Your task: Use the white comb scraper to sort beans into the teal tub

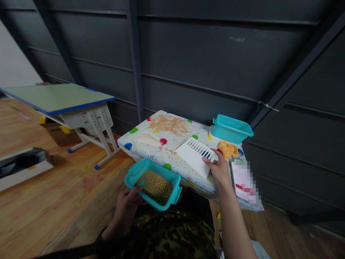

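My left hand (pixel 128 203) grips a teal plastic tub (pixel 132 177) filled with yellowish beans (pixel 155 187), held just below the front edge of a small table (pixel 151 153) with a dotted white cloth. My right hand (pixel 219 168) holds the edge of a white slotted scraper (pixel 194 156) that rests on the cloth. A spread of pale brown grain (pixel 168 124) lies at the table's far side, with a small cream heap (pixel 147 139) nearer the left.
A second teal tub (pixel 231 128) stands on a white lid at the back right, with an orange cloth (pixel 228 149) in front of it. A paper pad (pixel 244 181) overhangs the right edge. A tilted desk (pixel 58 98) stands left on the wooden floor. A dark wall rises behind.
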Available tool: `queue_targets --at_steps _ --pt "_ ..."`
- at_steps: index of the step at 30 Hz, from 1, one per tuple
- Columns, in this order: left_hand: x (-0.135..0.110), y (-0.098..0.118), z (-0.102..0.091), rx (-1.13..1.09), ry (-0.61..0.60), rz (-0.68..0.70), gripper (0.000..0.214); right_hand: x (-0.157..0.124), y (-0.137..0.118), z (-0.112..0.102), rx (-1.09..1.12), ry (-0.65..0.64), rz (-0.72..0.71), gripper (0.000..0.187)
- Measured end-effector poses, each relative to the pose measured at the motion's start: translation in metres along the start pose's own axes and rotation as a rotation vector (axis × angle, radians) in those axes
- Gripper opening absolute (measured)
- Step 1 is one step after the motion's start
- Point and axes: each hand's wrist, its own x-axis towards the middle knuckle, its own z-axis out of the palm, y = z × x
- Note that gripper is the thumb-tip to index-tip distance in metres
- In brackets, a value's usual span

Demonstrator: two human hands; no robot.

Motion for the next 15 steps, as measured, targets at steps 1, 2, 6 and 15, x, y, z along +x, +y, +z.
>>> queue_targets --at_steps 1,2,6,15 --pt "0.001 0.0 0.0 0.003 -0.001 -0.01 0.049 0.0 0.0 0.001 -0.001 -0.012 0.011 0.079" --pt "0.001 0.0 -0.001 0.004 -0.005 -0.015 0.048 0.0 -0.001 0.002 0.001 -0.025 0.023 0.079" --pt "0.0 0.0 0.0 -0.025 0.012 -0.007 0.044 0.0 -0.005 0.003 0.032 -0.078 0.05 0.078" --pt "-0.001 0.0 0.0 -0.029 -0.018 0.001 0.043 -0.019 -0.016 0.005 0.064 -0.143 0.062 0.075"
